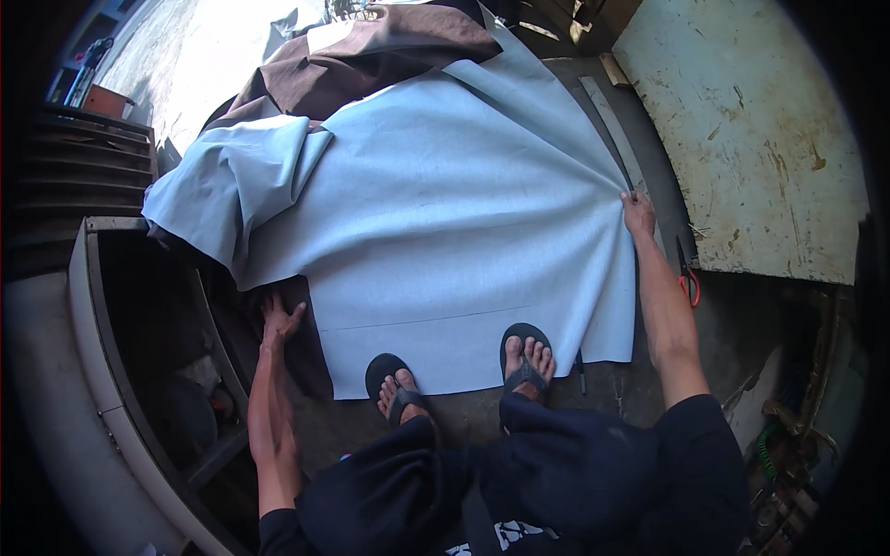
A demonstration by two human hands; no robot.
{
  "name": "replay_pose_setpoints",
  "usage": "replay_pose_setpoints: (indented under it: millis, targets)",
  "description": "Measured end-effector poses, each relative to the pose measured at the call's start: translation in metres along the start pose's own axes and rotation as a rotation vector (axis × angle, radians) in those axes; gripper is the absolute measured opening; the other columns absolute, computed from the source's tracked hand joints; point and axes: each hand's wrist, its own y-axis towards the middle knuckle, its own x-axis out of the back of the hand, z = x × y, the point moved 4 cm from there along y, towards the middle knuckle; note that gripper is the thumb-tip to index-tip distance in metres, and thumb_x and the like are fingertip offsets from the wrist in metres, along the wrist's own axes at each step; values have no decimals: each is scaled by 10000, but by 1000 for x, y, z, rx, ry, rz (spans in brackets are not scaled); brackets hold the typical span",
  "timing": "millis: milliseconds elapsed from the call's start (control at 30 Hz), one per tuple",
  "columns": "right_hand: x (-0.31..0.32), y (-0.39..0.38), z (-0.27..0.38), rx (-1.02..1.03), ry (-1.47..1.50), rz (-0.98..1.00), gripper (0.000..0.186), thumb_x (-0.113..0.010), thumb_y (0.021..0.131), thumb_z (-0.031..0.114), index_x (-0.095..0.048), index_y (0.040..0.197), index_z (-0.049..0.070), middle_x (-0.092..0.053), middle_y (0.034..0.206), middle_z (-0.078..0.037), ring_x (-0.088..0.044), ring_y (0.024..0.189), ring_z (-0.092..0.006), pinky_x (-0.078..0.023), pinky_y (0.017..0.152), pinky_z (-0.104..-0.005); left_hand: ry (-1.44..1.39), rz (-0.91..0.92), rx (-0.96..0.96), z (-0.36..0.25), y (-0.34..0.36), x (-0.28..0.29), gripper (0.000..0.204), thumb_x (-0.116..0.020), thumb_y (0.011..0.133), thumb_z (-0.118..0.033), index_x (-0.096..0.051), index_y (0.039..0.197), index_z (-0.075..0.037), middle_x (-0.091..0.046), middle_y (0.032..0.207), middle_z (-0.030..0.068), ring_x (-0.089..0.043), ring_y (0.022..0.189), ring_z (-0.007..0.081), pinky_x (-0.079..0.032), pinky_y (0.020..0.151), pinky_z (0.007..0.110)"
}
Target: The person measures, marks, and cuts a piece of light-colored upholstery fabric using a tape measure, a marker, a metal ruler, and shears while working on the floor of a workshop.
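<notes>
Near foreground: black sandals [526, 373] overlapped the near margin of the pale sheet [445, 222], spread over the floor [603, 394]; stepping clear would probably have let it lie flatter. The left hand [281, 322], wide, rested against brown cloth [301, 347] beside it. The right hand [638, 213] pinched the right edge, where folds converged; an even outward pull seemed best, clear of the scissors [692, 285]. Beyond, bunched brown folds [399, 44] called for smoothing.
</notes>
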Motion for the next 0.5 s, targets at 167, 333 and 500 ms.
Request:
replay_pose_setpoints:
  millis: [167,333,500]
  targets:
    - [9,-116,-28,66,234,-113,478,-784,829,297,-602,1131,-26,-656,1068,-193,-643,992,-333,-499,897,-424,-48,-327,-118,-22,-43,0,680,-637,921,-293,-378,1465,22,-389,1495,296,-376,1386,455,-324,1161,448]
    - [2,-217,-88,-32,43,-220,391,-782,821,302,-640,1054,23,-649,1024,-156,-634,952,-319,-502,858,-435,-111,-155,185,20,-44,-56,752,-365,1001,-581,-44,1606,-272,64,1677,84,5,1533,372,-164,1030,830]
    - [27,-203,-110,108,-68,-227,264,-734,865,232,-644,1022,40,-637,1000,-151,-615,977,-341,-490,853,-455,-131,-106,104,28,-21,-63,805,-385,978,-624,-46,1606,-252,51,1676,100,3,1530,391,-189,1054,800]
